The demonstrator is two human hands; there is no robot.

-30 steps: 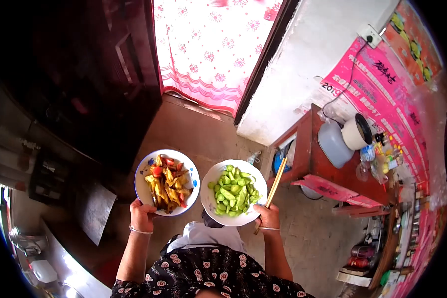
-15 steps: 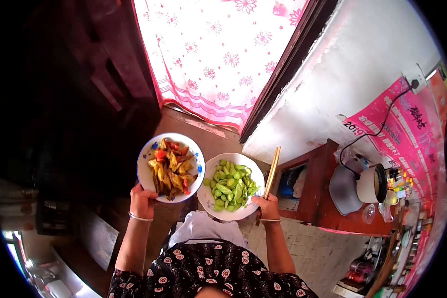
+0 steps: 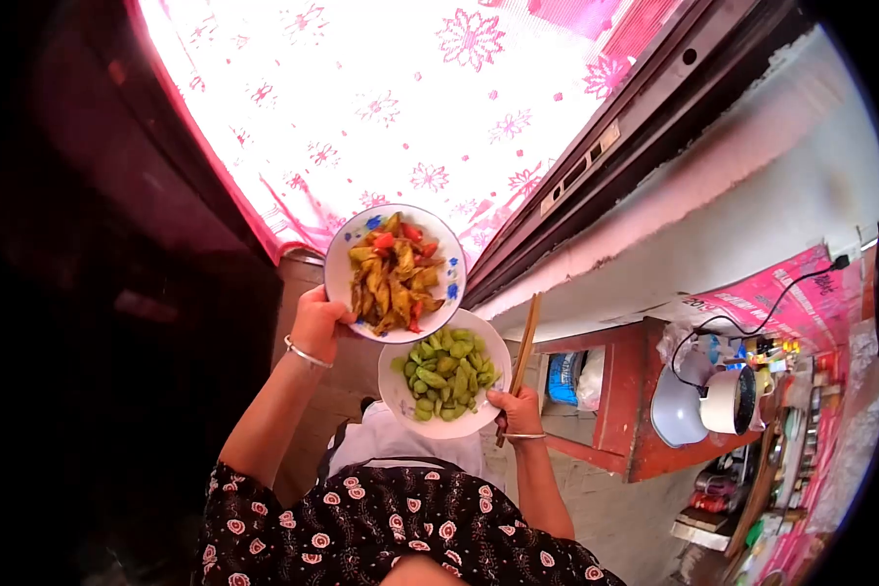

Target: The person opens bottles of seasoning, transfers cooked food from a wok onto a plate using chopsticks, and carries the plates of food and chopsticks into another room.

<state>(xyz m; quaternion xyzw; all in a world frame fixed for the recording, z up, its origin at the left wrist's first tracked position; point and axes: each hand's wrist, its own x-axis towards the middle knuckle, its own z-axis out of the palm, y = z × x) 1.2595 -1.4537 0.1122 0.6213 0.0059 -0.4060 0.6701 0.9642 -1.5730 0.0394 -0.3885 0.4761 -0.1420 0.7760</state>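
My left hand (image 3: 319,324) is closed on the rim of a white plate with blue flowers (image 3: 345,262), which carries a cooked dish of brownish-yellow pieces with red bits (image 3: 396,276). Lower and to the right, my right hand (image 3: 516,410) grips the edge of a second white plate (image 3: 479,421) heaped with green soybean pods (image 3: 446,373). A pair of wooden chopsticks (image 3: 526,342) is also held in my right hand, pointing upward beside that plate. The left plate overlaps the far rim of the right one in this view.
A white curtain with pink flowers (image 3: 391,127) hangs in the doorway right ahead, close to the left plate. The dark door frame (image 3: 596,161) runs along its right. At the right stands a red-brown wooden table (image 3: 645,430) with a pot (image 3: 723,401) and a cord.
The doorway and curtain have come nearer. My left hand has raised its plate forward and to the right, toward the curtain. The right plate and chopsticks stay nearly where they were.
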